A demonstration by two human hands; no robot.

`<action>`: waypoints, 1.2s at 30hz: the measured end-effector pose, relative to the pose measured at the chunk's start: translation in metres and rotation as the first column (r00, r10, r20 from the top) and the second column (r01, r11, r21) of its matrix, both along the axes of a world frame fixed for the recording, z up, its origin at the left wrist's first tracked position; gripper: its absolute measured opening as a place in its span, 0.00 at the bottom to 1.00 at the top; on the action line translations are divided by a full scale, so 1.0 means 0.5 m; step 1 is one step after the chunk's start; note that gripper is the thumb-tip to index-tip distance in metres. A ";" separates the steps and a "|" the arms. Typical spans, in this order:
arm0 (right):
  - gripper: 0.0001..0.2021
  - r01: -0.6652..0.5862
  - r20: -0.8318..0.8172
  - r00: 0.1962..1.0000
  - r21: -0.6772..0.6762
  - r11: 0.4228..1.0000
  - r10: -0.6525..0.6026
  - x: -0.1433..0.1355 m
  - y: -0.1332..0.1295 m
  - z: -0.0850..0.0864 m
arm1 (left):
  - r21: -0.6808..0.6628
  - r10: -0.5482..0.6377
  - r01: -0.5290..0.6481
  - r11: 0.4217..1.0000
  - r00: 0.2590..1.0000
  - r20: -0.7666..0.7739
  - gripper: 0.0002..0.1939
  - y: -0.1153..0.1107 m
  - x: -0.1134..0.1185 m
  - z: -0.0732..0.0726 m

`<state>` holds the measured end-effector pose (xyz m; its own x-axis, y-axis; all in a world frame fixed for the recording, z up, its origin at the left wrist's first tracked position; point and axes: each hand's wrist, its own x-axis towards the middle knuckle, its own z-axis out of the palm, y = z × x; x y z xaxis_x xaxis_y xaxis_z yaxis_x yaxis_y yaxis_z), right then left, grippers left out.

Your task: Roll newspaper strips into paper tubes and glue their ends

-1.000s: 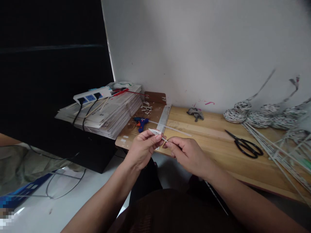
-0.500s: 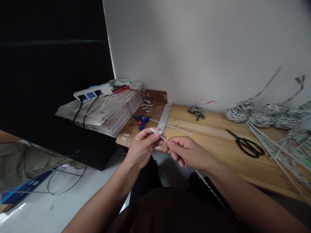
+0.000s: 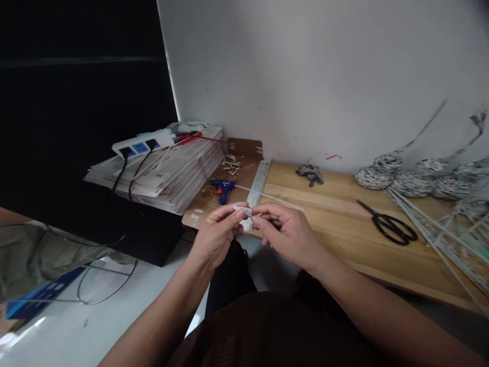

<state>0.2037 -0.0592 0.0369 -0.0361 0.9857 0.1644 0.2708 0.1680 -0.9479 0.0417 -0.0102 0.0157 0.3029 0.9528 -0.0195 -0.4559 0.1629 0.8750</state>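
A small whitish paper piece (image 3: 243, 209) is pinched between the thumb and fingers of my left hand (image 3: 218, 232). Close beside it, my right hand (image 3: 286, 232) has its thumb and forefinger pressed on the right end of the same piece. Both hands are in front of the table's near edge. Just beyond them a blue glue gun (image 3: 223, 190) lies on a brown board (image 3: 210, 204), with a long pale glue stick (image 3: 267, 197) reaching right from it. The fingers hide part of the paper piece.
Newspapers (image 3: 183, 178) are stacked at left under a power strip (image 3: 143, 144). Black scissors (image 3: 389, 227), paper strips (image 3: 428, 224) and woven paper forms (image 3: 372, 177) are on the wooden table (image 3: 336, 234) at right. A grey crumpled thing (image 3: 310, 174) lies near the wall.
My right hand has moved left, close to my left hand. The long thin strip that hung below my right hand no longer shows. The view has shifted slightly.
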 end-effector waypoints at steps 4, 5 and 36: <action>0.10 0.007 0.084 0.996 0.001 1.000 -0.007 0.007 -0.001 -0.005 | 0.092 0.021 -0.014 0.996 0.997 -0.078 0.11 0.007 -0.025 -0.001; 0.09 -0.011 0.080 0.997 -0.024 1.000 0.013 0.010 -0.001 -0.004 | 0.143 0.034 -0.018 0.990 0.993 -0.116 0.11 0.009 -0.031 -0.001; 0.11 -0.218 0.118 0.964 -0.152 0.964 0.236 0.038 -0.018 0.016 | 0.315 -0.150 0.321 0.893 0.873 -0.464 0.07 0.015 -0.067 0.015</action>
